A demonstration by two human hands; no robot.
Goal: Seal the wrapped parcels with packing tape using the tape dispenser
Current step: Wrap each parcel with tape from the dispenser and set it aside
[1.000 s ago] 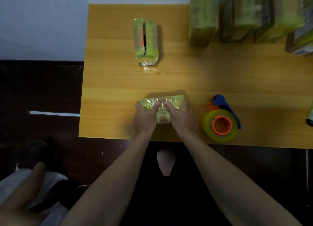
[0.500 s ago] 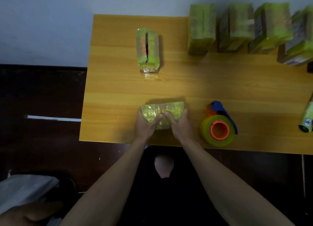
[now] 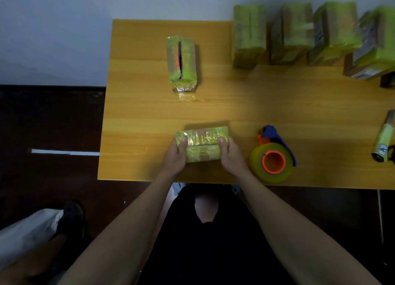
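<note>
A small parcel [image 3: 202, 143] wrapped in yellow-green tape lies near the front edge of the wooden table [image 3: 256, 105]. My left hand [image 3: 174, 157] grips its left end and my right hand [image 3: 232, 156] grips its right end, thumbs on top. The tape dispenser [image 3: 273, 158], a yellow roll on an orange core with a blue handle, rests on the table just right of my right hand. A second parcel [image 3: 181, 63] with an open slit along its top stands farther back, left of centre.
Several taped parcels [image 3: 249, 35] stand in a row along the back right edge. A taped cylinder-shaped item [image 3: 384, 140] lies at the right edge. The table's left edge drops to a dark floor. Another person's leg and shoe [image 3: 70, 216] show at bottom left.
My thumbs have slid apart from the middle of the parcel to its two ends. The view has tilted, bringing the back row of parcels more into frame.
</note>
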